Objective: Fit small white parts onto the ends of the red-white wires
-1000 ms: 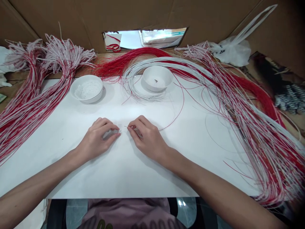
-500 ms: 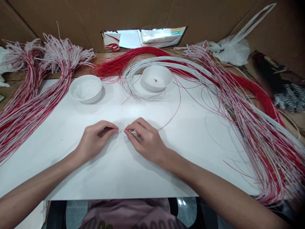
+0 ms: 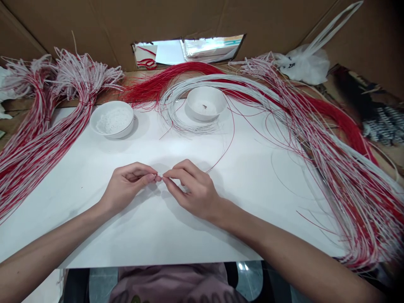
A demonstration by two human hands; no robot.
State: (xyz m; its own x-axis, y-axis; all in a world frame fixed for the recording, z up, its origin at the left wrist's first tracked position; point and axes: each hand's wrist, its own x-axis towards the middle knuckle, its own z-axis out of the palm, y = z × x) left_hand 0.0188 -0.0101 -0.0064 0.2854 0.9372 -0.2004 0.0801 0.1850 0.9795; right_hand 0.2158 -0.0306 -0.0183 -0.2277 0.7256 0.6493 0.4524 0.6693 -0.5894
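Over the middle of the white table my left hand (image 3: 128,187) pinches a tiny pale piece between thumb and forefinger, too small to name. Almost touching it, my right hand (image 3: 194,189) grips a thin red wire (image 3: 225,150) near its end. The wire leaves that hand on the right, where small white bits sit on it, then curves up toward the back. Behind the left hand stands a white bowl (image 3: 123,134) holding many small white pieces. Another white bowl (image 3: 192,110), with a small dark bit inside, stands behind the right hand.
Bundles of red and white wires (image 3: 71,120) lie on the left. A similar bundle (image 3: 315,139) runs down the right side. Loose red wires (image 3: 186,69) and a white wire coil (image 3: 168,105) lie at the back, before a cardboard wall (image 3: 176,19). A white plastic bag (image 3: 307,67) sits back right.
My hands have come closer together, closing the gap between their fingertips. The left fingertips have shifted slightly and now meet near the wire's end. The bowls and bundles stay put.
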